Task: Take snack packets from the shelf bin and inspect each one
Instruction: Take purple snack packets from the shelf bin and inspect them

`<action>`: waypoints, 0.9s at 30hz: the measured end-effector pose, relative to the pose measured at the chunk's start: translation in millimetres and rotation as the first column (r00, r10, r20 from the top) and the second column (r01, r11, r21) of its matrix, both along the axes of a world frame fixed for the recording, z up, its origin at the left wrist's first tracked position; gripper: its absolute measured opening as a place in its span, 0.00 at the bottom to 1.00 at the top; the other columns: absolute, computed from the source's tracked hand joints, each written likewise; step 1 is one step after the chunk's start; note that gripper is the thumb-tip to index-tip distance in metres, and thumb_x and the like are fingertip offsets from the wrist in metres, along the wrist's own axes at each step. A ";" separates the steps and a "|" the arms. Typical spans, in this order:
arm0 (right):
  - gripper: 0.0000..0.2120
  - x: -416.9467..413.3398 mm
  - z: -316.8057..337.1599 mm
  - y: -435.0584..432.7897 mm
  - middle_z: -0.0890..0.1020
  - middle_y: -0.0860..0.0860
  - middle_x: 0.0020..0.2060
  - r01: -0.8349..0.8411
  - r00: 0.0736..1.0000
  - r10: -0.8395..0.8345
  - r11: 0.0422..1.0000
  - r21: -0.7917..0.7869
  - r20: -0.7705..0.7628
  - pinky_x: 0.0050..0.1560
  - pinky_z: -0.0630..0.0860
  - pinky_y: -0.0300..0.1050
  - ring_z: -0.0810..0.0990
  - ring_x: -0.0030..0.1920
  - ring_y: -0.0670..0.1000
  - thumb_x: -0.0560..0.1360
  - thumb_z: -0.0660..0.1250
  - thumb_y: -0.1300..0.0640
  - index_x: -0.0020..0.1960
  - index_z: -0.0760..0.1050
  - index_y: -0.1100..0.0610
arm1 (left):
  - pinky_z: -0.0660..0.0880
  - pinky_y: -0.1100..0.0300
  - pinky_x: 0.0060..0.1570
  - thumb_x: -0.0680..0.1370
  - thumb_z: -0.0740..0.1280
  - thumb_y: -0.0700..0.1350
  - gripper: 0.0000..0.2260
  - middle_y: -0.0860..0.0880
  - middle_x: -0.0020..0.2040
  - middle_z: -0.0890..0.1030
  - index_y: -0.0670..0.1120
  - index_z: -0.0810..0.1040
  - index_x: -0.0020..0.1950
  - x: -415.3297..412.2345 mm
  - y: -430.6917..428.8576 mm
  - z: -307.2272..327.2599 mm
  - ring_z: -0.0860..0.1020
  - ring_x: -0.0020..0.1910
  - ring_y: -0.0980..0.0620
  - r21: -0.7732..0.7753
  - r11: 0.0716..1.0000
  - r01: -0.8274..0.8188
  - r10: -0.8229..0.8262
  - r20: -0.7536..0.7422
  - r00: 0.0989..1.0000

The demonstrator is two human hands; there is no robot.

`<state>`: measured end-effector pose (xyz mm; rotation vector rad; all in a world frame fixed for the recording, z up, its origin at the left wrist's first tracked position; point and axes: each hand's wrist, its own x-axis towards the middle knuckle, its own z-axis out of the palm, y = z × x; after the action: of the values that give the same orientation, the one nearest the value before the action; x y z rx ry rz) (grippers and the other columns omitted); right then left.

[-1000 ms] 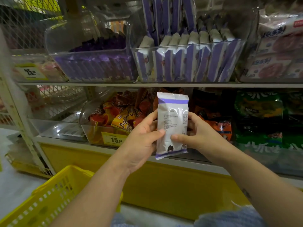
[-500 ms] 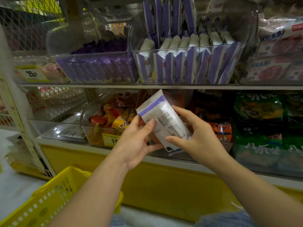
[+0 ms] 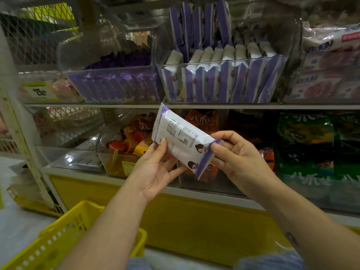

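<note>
A white snack packet point(image 3: 182, 139) with purple end bands lies tilted between my hands, its printed back facing me, just below the upper shelf. My left hand point(image 3: 157, 168) holds it from underneath, thumb on its left part. My right hand point(image 3: 239, 158) pinches its lower right purple end between thumb and fingers. Directly above, a clear shelf bin point(image 3: 224, 63) holds several matching white and purple packets standing on edge.
A second clear bin point(image 3: 109, 67) of purple packets stands left of it. The lower shelf carries a bin of orange and red snacks point(image 3: 126, 141) and green bags point(image 3: 307, 145). A yellow basket point(image 3: 64, 238) sits at the lower left. Pink packs point(image 3: 329, 61) are stacked upper right.
The packet has turned from upright to lying almost sideways, top end swung left. My right hand has slid to its purple end, and my left hand has gone under it.
</note>
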<state>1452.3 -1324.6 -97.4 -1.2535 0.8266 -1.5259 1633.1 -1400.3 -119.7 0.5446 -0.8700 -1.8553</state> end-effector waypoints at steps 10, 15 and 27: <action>0.10 -4.2 -0.8 -3.9 0.86 0.57 0.45 -0.012 0.997 0.003 0.992 0.126 0.075 0.39 0.81 0.42 0.86 0.46 0.53 0.73 0.64 0.54 0.48 0.74 0.61 | 0.80 0.60 0.35 0.69 0.70 0.55 0.20 0.51 0.48 0.86 0.49 0.75 0.58 -5.7 2.7 3.5 0.85 0.45 0.54 -0.196 0.940 -0.278 0.311 0.164 0.936; 0.18 -1.3 -2.0 -3.7 0.85 0.58 0.52 -0.159 0.985 0.170 0.954 0.254 -0.020 0.42 0.81 0.42 0.85 0.48 0.55 0.73 0.64 0.46 0.56 0.79 0.56 | 0.78 0.61 0.32 0.67 0.71 0.57 0.26 0.50 0.47 0.86 0.48 0.73 0.61 -11.0 9.0 6.2 0.85 0.44 0.51 -0.325 0.902 -0.284 0.364 0.220 0.905; 0.08 7.4 -7.7 -4.5 0.86 0.44 0.45 0.200 0.957 -0.189 0.980 0.025 -0.221 0.38 0.80 0.35 0.86 0.45 0.45 0.77 0.67 0.54 0.56 0.73 0.47 | 0.79 0.66 0.43 0.77 0.69 0.43 0.20 0.59 0.60 0.77 0.60 0.70 0.65 -21.9 20.1 -0.6 0.79 0.53 0.64 -0.618 0.786 -0.015 0.418 0.514 0.749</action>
<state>1459.7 -1329.1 -105.1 -1.3535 1.1520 -1.5296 1611.2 -1380.2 -120.3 0.8496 -1.6705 -1.0583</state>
